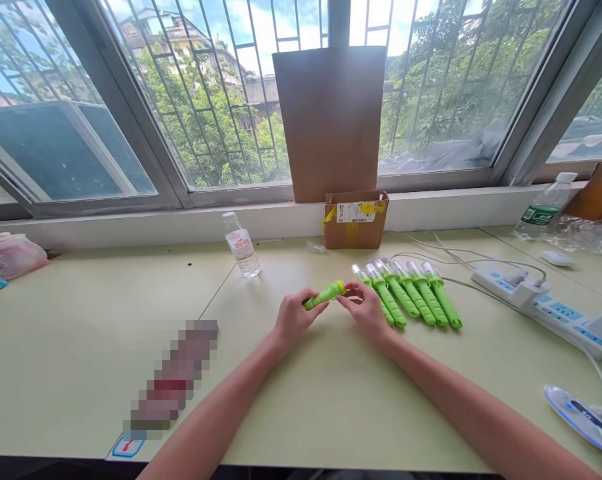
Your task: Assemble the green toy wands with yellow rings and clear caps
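Left hand [293, 319]: closed around the lower end of a green flashlight [325, 295].
Right hand [365, 308]: fingertips pinching its yellow-ringed head.
Axis: left-right, tilted up toward the right, just above the desk [81, 347].
Beyond: a row of matching flashlights [411, 293], cardboard box [355, 219].

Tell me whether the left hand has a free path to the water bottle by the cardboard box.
Probably yes: bare table lies between the left hand and the water bottle, though it holds a green flashlight.
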### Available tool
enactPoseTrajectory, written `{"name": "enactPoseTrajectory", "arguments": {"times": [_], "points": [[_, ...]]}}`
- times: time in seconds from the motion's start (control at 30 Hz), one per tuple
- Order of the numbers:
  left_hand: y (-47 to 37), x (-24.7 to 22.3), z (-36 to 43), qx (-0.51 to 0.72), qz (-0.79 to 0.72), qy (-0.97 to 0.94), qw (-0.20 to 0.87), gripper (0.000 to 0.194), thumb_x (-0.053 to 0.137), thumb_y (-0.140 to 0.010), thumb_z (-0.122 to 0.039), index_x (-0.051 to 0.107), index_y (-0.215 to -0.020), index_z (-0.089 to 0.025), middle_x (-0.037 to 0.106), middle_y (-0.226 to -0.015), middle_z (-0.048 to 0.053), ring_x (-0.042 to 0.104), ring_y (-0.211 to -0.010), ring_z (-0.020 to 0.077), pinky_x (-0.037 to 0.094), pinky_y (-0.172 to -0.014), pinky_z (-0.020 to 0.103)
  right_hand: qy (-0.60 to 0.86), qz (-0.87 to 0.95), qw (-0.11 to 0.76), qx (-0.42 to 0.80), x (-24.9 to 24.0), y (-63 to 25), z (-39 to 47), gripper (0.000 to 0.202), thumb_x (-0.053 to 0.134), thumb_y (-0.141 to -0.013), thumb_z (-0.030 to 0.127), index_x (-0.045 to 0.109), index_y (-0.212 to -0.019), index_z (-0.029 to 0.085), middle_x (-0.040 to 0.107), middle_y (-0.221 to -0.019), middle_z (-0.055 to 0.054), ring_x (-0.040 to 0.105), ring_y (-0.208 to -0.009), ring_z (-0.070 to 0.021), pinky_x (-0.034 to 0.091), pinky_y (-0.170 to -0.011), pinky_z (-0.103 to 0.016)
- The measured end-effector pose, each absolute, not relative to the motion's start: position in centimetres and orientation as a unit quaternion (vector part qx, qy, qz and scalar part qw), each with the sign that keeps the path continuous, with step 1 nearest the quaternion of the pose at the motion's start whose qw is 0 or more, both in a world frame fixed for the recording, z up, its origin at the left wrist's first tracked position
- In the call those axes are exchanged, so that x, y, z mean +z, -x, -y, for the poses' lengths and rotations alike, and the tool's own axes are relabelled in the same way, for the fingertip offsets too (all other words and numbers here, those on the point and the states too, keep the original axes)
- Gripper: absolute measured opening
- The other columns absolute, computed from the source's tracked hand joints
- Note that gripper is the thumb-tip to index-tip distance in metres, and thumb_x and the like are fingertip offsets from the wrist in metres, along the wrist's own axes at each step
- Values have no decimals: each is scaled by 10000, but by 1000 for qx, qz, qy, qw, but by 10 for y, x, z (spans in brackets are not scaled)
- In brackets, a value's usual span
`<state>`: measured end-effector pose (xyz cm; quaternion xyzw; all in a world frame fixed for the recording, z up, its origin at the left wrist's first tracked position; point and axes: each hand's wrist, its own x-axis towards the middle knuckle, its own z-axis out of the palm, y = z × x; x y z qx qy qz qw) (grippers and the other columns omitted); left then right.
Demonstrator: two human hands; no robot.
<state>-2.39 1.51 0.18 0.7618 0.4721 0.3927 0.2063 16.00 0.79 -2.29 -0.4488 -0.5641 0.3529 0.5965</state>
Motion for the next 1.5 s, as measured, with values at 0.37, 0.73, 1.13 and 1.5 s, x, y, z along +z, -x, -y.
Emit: {"name": "enactPoseTrajectory", "arguments": {"times": [0.37, 0.73, 1.13, 1.5], "points": [[20, 8, -12, 413, -483, -662, 398, 384, 675, -674, -514, 605, -782, -153, 571, -619, -18, 420, -387, 53, 376, -349, 197, 454, 578, 579, 353, -24, -161, -8, 312, 691, -702, 381, 567, -924, 200, 626, -933, -53, 629, -840, -198, 552, -688, -333], [21, 17, -11, 378, -489, -606, 501, 444, 689, -642, -558, 581, -785, -152, 619, -609, 3, 427, -348, 48, 330, -343, 192, 438, 570, 598, 354, -24, -161, -9, 278, 684, -708, 388, 574, -891, 210, 644, -868, -36, 631, -835, -198, 540, -681, -318], [21, 15, -11, 327, -486, -607, 537, 443, 629, -686, -582, 565, -791, -156, 620, -670, 14, 421, -378, 52, 310, -377, 198, 409, 558, 624, 364, -25, -159, -9, 303, 717, -681, 406, 578, -860, 205, 647, -901, -42, 637, -873, -198, 564, -776, -361], [21, 1, -14, 331, -481, -808, 80, 174, 558, -804, -383, 606, -850, -222, 633, -776, 23, 534, -617, 127, 355, -584, 222, 404, 541, 644, 359, -24, -156, -8, 313, 739, -655, 414, 586, -831, 204, 651, -871, -35, 640, -863, -199, 565, -805, -382]]}}
